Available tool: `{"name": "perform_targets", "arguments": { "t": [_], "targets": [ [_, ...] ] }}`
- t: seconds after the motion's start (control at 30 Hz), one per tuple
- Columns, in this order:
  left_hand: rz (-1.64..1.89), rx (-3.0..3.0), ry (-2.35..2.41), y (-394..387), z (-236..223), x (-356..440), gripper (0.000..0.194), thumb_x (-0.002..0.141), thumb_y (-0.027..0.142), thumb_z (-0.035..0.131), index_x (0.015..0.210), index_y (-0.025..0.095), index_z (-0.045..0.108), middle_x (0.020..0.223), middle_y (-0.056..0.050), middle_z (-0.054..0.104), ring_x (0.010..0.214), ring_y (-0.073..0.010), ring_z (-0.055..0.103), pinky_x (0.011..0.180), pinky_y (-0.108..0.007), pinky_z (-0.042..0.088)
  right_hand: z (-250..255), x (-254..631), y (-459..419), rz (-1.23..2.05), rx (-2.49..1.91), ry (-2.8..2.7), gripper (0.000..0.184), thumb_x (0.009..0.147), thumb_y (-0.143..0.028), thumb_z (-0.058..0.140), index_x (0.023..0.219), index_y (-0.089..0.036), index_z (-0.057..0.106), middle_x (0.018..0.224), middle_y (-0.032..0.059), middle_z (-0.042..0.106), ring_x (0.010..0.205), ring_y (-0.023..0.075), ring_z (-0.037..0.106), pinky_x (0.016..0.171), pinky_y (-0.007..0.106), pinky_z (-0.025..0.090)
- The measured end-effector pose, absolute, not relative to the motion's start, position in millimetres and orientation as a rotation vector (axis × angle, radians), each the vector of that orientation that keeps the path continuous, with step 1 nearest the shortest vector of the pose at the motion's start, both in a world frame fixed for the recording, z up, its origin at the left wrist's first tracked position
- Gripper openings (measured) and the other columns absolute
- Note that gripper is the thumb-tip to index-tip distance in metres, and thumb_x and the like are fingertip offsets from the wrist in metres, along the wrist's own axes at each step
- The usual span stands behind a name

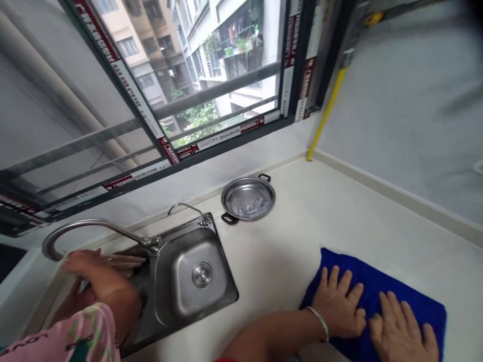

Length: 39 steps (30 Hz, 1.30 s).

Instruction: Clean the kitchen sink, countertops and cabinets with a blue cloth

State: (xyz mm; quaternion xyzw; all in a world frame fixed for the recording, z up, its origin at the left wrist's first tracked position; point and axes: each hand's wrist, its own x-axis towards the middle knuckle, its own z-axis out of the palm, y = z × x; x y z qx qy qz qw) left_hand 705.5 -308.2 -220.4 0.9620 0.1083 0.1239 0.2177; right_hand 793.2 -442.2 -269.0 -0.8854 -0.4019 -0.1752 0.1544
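A: Where is the blue cloth [377,274] placed?

B: It is laid on the desk [279,251], to the right of the sink [181,254] and apart from it. Its near side is cut off by the edge of the view.

A: And how is the grip set?

B: Nothing is pinched. The left hand [339,301] and the right hand [405,329] are pressed side by side on the cloth, palms down, fingers spread.

A: What could go wrong from here?

B: If one hand is pushed harder than the other, the cloth could be rucked up in the gap between them. It could also be caught by the bracelet [320,322] worn on the left wrist. Whether the cloth is wet cannot be told; a dry one might be skidded too easily.

A: Is anything else put at risk?

B: The metal pan [247,193] could be knocked if a stroke is carried too far toward the window. The co-worker's hand [83,261] is seen beyond the sink, so a collision seems unlikely.
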Motion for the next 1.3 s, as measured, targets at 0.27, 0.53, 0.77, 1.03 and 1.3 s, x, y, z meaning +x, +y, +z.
{"name": "perform_targets", "arguments": {
  "t": [0.27, 0.53, 0.77, 1.03, 1.3],
  "targets": [
    [0.013, 2.582, -0.259, -356, -201, 679, 0.069, 0.099, 0.047, 0.04, 0.16, 0.019, 0.022, 0.169, -0.012, 0.007, 0.155, -0.0354, -0.002, 0.126, -0.064, 0.013, -284, 729, -547, -0.582, -2.688, -0.996, 0.076, 0.094, -0.028, 0.031, 0.162, -0.017, 0.0, 0.156, 0.0118, 0.038, 0.142, 0.0329, 0.039, 0.114, 0.06, 0.036],
    [-0.077, 2.466, -0.555, -399, -214, 721, 0.069, 0.099, 0.043, 0.041, 0.161, 0.03, 0.014, 0.168, -0.002, 0.002, 0.155, -0.0327, 0.003, 0.127, -0.063, 0.018, -287, 726, -592, -0.642, -2.926, -0.593, 0.079, 0.092, -0.028, 0.033, 0.162, -0.016, 0.0, 0.159, 0.0139, 0.032, 0.144, 0.0346, 0.034, 0.11, 0.063, 0.04],
    [0.112, 2.646, -0.264, -376, -229, 799, 0.059, 0.102, 0.034, 0.034, 0.159, 0.031, 0.022, 0.168, 0.002, 0.017, 0.155, -0.0266, 0.014, 0.128, -0.056, 0.024, -261, 829, -525, -0.479, -2.971, -0.535, 0.062, 0.093, -0.02, 0.031, 0.153, -0.003, 0.034, 0.161, 0.0157, 0.026, 0.151, 0.0308, 0.015, 0.121, 0.056, 0.027],
    [0.131, 2.607, -0.329, -339, -221, 907, 0.059, 0.095, 0.035, 0.05, 0.153, 0.031, 0.04, 0.167, 0.002, 0.025, 0.156, -0.0243, 0.016, 0.13, -0.053, 0.016, -268, 893, -474, -0.457, -3.016, -0.209, 0.059, 0.1, -0.028, 0.024, 0.146, 0.003, 0.046, 0.156, 0.0215, 0.034, 0.148, 0.0323, 0.025, 0.119, 0.053, 0.03],
    [0.152, 2.573, -0.387, -315, -219, 959, 0.057, 0.092, 0.037, 0.052, 0.149, 0.033, 0.047, 0.164, 0.004, 0.033, 0.154, -0.0231, 0.022, 0.13, -0.052, 0.016, -279, 916, -439, -0.538, -2.924, -0.081, 0.061, 0.1, -0.026, 0.018, 0.151, 0.002, 0.036, 0.155, 0.0252, 0.034, 0.151, 0.0342, 0.016, 0.119, 0.059, 0.023]
  ]
}}
